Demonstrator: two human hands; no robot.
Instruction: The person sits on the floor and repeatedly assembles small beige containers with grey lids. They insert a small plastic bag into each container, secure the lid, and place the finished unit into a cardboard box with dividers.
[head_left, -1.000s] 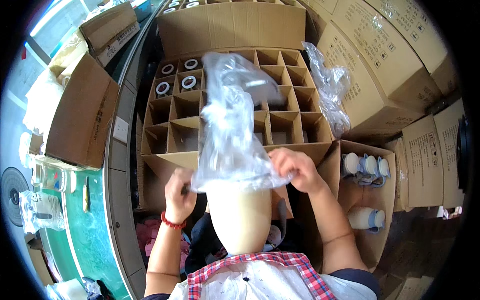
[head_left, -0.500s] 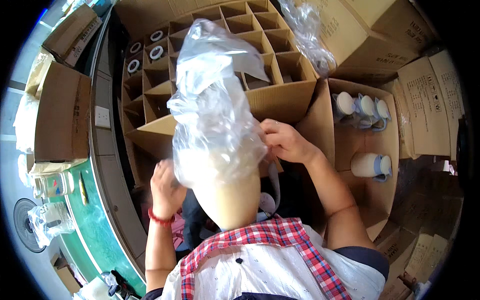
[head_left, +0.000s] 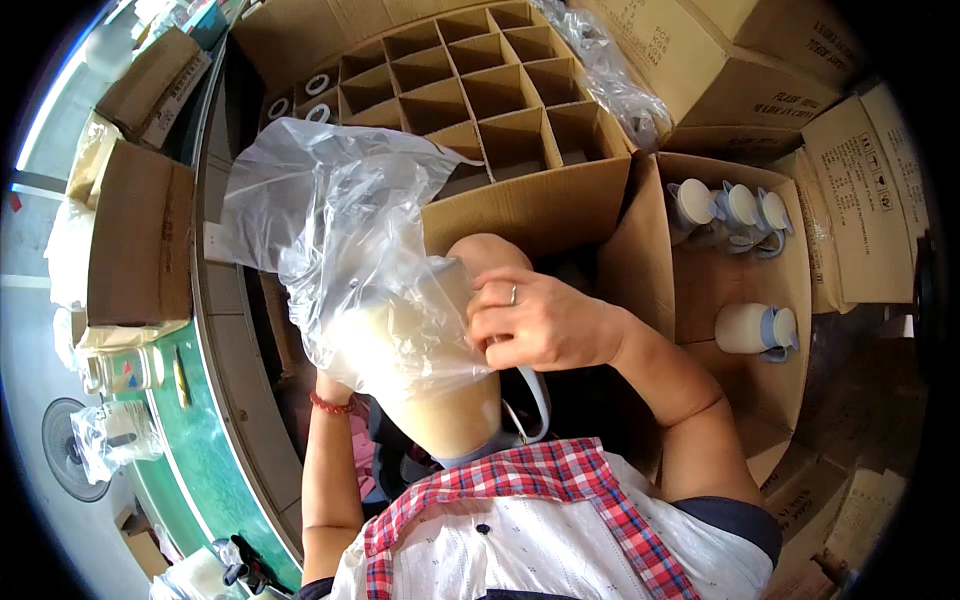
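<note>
A cream jug (head_left: 441,420) with a grey-blue rim and handle lies tilted against my lap, its rim end towards me. A clear plastic bag (head_left: 345,230) covers its far part and billows loosely out to the left. My right hand (head_left: 540,322), with a ring on one finger, is closed on the bag at the jug's right side, fingertips pressed together. The grey-blue handle (head_left: 541,405) sticks out below that hand. My left hand (head_left: 333,386) is at the jug's left side, its fingers hidden behind bag and jug.
Ahead stands a carton with cardboard dividers (head_left: 545,190); several white-ringed items sit in its far-left cells. To the right, an open carton (head_left: 700,290) holds several similar jugs (head_left: 745,328). Stacked cartons (head_left: 740,80) rise behind it. A green-topped table (head_left: 195,440) runs along the left.
The bag has come further down over the jug and flopped to the left. My right hand has moved left onto the bag; my left hand has gone behind it. The handle now shows.
</note>
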